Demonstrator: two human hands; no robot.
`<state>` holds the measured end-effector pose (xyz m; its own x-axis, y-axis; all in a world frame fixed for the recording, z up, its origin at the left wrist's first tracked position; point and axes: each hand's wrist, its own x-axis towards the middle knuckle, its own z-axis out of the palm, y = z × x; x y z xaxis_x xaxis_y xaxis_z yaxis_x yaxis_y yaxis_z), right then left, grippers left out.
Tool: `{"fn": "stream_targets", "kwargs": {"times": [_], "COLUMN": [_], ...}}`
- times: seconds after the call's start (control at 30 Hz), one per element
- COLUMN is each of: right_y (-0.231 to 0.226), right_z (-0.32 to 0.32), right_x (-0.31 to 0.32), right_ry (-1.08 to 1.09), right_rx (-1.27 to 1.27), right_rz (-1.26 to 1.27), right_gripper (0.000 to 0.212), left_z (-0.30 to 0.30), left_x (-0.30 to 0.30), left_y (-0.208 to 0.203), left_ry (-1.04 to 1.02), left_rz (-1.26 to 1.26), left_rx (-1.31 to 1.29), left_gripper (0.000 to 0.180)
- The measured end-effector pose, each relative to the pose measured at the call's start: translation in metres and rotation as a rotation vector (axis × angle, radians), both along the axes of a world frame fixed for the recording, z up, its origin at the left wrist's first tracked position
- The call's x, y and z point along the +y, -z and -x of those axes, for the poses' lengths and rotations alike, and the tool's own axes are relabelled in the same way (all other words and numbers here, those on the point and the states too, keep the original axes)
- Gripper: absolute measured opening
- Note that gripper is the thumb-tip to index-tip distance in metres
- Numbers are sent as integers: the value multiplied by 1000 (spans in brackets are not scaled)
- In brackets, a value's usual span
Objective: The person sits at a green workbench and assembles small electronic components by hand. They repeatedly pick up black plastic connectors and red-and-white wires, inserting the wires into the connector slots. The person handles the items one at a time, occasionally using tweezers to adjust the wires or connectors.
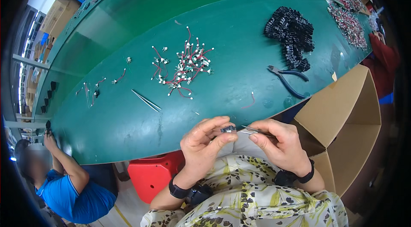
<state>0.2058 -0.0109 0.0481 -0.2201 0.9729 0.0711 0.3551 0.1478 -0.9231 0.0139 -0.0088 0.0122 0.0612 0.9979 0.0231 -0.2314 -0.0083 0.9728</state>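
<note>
Between thumb and fingers of my left hand (202, 145) is a small black plastic housing (228, 129), held just past the table's near edge. My right hand (280, 143) pinches a pair of metal tweezers (251, 130). Their tips point at the housing with a small gap between. Whether anything sits in the tips is too small to tell. A single red wire with a white end (252, 98) lies on the table beyond my hands. Farther off, white connectors with red wires (184, 66) are spread in a loose pile.
Diagonal cutting pliers (287, 80) lie at right, below a heap of black housings (291, 34). Other tweezers (146, 100) rest left of centre on the green table (115, 128). An open cardboard box (349, 107) stands right, a red stool (154, 175) left. A blue-shirted person (77, 197) sits far left.
</note>
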Motion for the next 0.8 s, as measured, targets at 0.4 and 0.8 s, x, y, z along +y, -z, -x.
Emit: {"fn": "stream_targets", "kwargs": {"times": [0.4,0.8], "right_y": [5,-8], "right_z": [10,15], "right_x": [2,28], "right_ry": [-137,-158], "right_rx": [-78,-144], "right_rz": [-102,-167], "right_gripper": [16,16], "left_z": [12,65], "left_x": [1,7], "left_y": [-14,-14], "left_ry": [27,-249], "left_rz": [-289,-195], "left_rx": [483,543], "left_gripper": [22,17]}}
